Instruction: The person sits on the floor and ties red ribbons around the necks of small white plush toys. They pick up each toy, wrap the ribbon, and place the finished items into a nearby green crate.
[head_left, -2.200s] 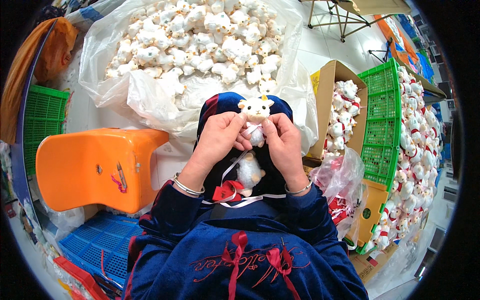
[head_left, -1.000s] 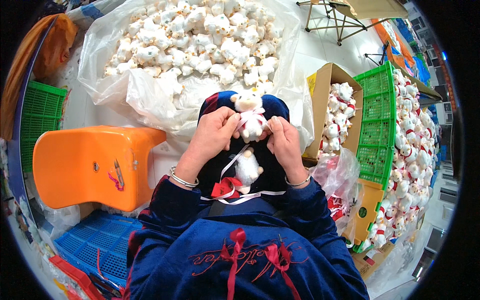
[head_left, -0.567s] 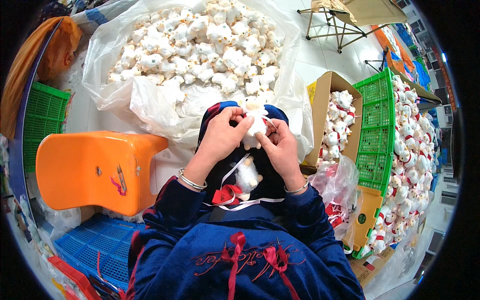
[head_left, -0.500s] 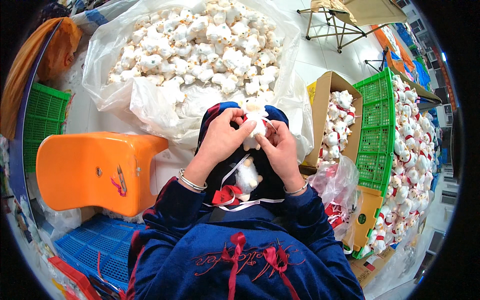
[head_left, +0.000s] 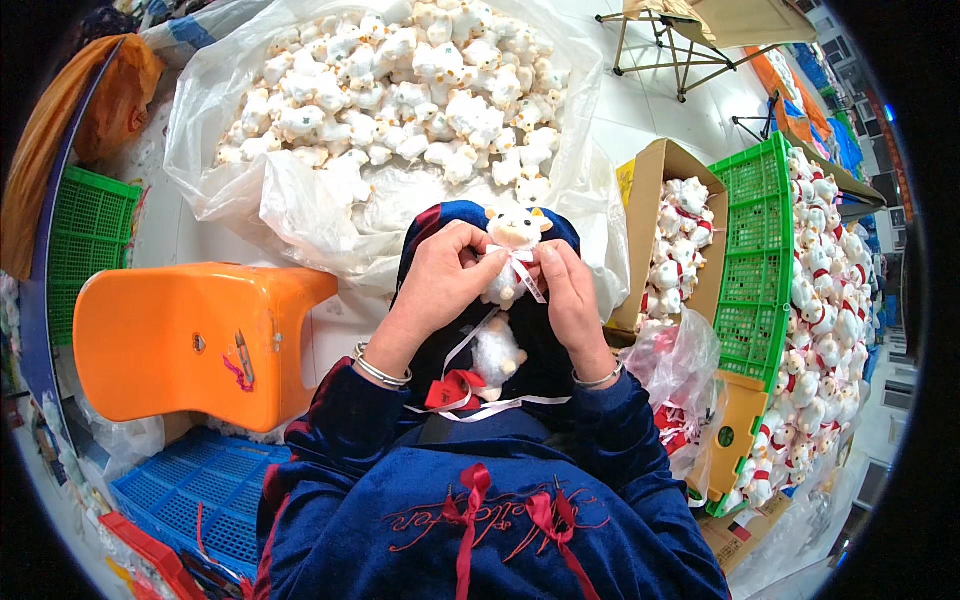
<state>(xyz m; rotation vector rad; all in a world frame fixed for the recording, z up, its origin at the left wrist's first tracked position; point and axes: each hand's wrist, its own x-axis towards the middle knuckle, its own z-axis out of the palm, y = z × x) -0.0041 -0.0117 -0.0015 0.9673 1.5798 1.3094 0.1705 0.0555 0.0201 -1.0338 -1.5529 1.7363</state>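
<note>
Above my lap, a small white plush toy (head_left: 515, 228) with orange-tipped ears is held upright. My left hand (head_left: 448, 280) is closed on the toy's left side, thumb at its neck. My right hand (head_left: 572, 305) pinches at the other side of the neck, where a white ribbon (head_left: 524, 272) crosses the chest and one end hangs down. The fingertips partly hide the ribbon. Below, another white plush toy (head_left: 497, 352) lies on my lap beside a red cloth piece (head_left: 455, 390) with long white ribbons.
Ahead, a large clear plastic bag (head_left: 240, 185) holds many white plush toys. To the left stand an orange stool (head_left: 140, 340) with thread snips (head_left: 244, 358) on it and a blue crate (head_left: 190, 490). At right are a cardboard box (head_left: 645, 225) and a green crate (head_left: 750, 250) beside red-scarfed toys.
The toy in my hands has turned, so its face and ears now show and its red cloth is out of sight. The ribbon has come together at its neck. My forearms have barely moved.
</note>
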